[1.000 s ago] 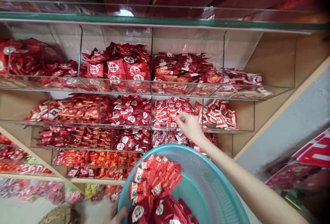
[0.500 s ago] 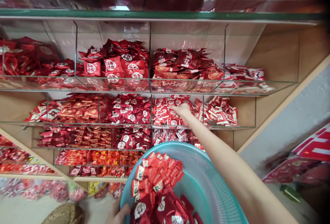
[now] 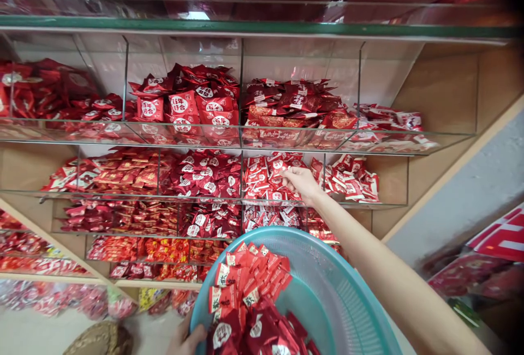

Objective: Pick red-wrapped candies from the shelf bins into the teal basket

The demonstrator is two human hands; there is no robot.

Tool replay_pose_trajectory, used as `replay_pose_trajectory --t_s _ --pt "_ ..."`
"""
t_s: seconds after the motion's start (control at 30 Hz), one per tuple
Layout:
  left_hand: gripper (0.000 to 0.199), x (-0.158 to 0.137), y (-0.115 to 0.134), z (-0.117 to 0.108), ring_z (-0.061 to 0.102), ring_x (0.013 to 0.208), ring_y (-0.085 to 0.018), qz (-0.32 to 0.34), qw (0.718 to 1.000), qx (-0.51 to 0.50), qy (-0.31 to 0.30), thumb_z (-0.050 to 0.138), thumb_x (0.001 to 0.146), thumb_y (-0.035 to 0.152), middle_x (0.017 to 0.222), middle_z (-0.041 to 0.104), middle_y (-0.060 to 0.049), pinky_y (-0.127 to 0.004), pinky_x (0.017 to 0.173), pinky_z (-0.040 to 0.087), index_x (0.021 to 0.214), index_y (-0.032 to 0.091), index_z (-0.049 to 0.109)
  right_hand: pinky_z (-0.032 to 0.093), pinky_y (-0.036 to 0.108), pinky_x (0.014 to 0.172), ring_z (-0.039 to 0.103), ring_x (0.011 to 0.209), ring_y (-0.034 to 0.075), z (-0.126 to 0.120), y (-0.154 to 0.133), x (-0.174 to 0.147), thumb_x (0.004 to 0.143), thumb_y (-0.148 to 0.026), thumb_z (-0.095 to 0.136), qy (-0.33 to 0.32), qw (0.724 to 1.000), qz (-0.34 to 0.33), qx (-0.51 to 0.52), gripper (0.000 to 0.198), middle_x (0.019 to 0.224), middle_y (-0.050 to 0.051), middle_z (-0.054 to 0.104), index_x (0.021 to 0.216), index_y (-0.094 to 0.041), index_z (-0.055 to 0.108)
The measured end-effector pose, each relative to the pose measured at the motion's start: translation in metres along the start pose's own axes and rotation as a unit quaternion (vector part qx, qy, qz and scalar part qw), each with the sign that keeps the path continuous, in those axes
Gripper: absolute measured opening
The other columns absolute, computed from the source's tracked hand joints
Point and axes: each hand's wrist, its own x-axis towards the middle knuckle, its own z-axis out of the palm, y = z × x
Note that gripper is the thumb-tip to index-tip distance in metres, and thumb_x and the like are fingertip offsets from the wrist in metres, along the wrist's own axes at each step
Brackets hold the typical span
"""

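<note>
My left hand (image 3: 186,340) is closed on the left rim of a turquoise plastic basket (image 3: 327,268) at the bottom of the view. Inside the basket lie bright red candy packets (image 3: 229,276) and darker red packets with white labels (image 3: 262,330); its right side is bare. My right hand (image 3: 302,182) reaches over the basket into a shelf compartment. Its thumb and fingers pinch the edge of a small red-and-white candy packet (image 3: 277,165), just above a pile of similar packets (image 3: 256,178).
Clear upright dividers and low front panels split the shelves (image 3: 286,148) into compartments of red packets. A thick glass shelf (image 3: 262,26) runs overhead. Bagged goods (image 3: 69,300) lie below, with a round woven object (image 3: 98,338) on the floor. A grey wall (image 3: 462,197) stands right.
My right hand has drawn back slightly to the right, and a red-and-white packet has come up off the pile in its fingers. My left hand and the basket stay nearly still.
</note>
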Motion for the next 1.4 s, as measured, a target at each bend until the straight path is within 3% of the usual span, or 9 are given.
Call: replay_pose_trajectory --t_s 0.1,0.27,0.43,0.57,0.77,0.83,0.97,1.13,1.4 --pt "0.093 0.018 -0.023 -0.006 0.035 0.12 -0.028 -0.025 1.0 0.011 -0.008 0.041 0.054 0.052 0.131 0.039 -0.012 -0.033 0.101 0.028 0.131 0.002 0.026 0.022 0.015 0.035 0.035 0.035 0.002 -0.016 -0.004 -0.02 0.073 -0.031 0.063 -0.08 0.995 -0.052 0.001 0.027 0.048 -0.005 0.054 0.057 -0.016 0.048" --pt "0.088 0.028 -0.033 -0.006 0.042 0.113 -0.029 -0.004 1.0 0.014 0.024 0.045 0.055 0.052 0.122 0.049 -0.01 -0.033 0.098 0.033 0.128 0.003 0.033 0.026 0.016 0.039 0.042 0.042 0.003 -0.039 -0.004 -0.055 0.077 -0.042 0.059 -0.251 0.965 -0.045 -0.06 0.03 0.057 -0.002 0.059 0.066 -0.016 0.052" --pt "0.099 0.01 -0.001 -0.002 0.042 0.11 -0.031 -0.024 0.998 0.056 0.001 0.039 0.051 0.055 0.124 0.046 -0.015 -0.036 0.099 0.03 0.13 -0.003 0.026 0.036 0.018 0.045 0.049 0.047 0.006 -0.05 0.037 -0.08 0.079 -0.048 0.056 -0.467 0.873 0.044 -0.137 0.034 0.06 -0.001 0.06 0.074 -0.015 0.054" --pt "0.094 0.014 -0.009 -0.004 0.037 0.119 -0.028 -0.038 0.998 0.051 0.014 0.039 0.051 0.052 0.128 0.043 -0.015 -0.032 0.101 0.029 0.128 -0.001 0.029 0.037 0.018 0.046 0.05 0.046 0.006 -0.054 0.092 -0.085 0.078 -0.054 0.055 -0.558 0.803 0.111 -0.178 0.04 0.058 -0.002 0.058 0.078 -0.014 0.055" --pt "0.085 0.016 -0.013 -0.002 0.036 0.12 -0.026 -0.015 0.998 0.039 0.044 0.041 0.05 0.053 0.129 0.041 -0.016 -0.031 0.106 0.022 0.117 0.002 0.041 0.039 0.019 0.046 0.054 0.048 0.009 -0.053 0.138 -0.085 0.07 -0.059 0.06 -0.587 0.748 0.199 -0.24 0.045 0.056 -0.002 0.057 0.079 -0.014 0.056" --pt "0.091 0.008 -0.003 0.001 0.038 0.118 -0.03 -0.038 0.999 0.014 0.035 0.044 0.041 0.053 0.121 0.05 -0.014 -0.032 0.101 0.03 0.115 0.001 0.043 0.039 0.019 0.048 0.055 0.049 0.009 -0.048 0.145 -0.086 0.069 -0.056 0.063 -0.589 0.73 0.228 -0.26 0.042 0.054 -0.003 0.057 0.078 -0.014 0.057" --pt "0.078 0.006 -0.006 0.001 0.04 0.117 -0.027 0.011 0.998 0.018 0.067 0.042 0.061 0.05 0.122 0.049 -0.011 -0.033 0.101 0.029 0.123 0.003 0.04 0.039 0.017 0.048 0.057 0.051 0.009 -0.034 0.155 -0.092 0.075 -0.045 0.061 -0.585 0.703 0.264 -0.308 0.03 0.054 -0.004 0.058 0.075 -0.015 0.058" --pt "0.081 0.027 -0.036 -0.006 0.039 0.118 -0.028 0.003 0.999 0.036 0.027 0.044 0.056 0.054 0.117 0.054 -0.01 -0.033 0.1 0.031 0.12 0.005 0.04 0.034 0.016 0.042 0.051 0.041 0.008 -0.025 0.165 -0.094 0.081 -0.04 0.056 -0.557 0.701 0.265 -0.359 0.033 0.045 -0.003 0.053 0.062 -0.013 0.053" --pt "0.081 0.019 -0.023 -0.004 0.037 0.121 -0.027 0.013 0.999 0.049 0.014 0.043 0.058 0.053 0.13 0.039 -0.018 -0.033 0.103 0.027 0.119 0.0 0.038 0.034 0.016 0.041 0.052 0.044 0.007 -0.037 0.149 -0.092 0.086 -0.033 0.047 -0.545 0.724 0.233 -0.353 0.026 0.057 0.001 0.061 0.069 -0.013 0.051"
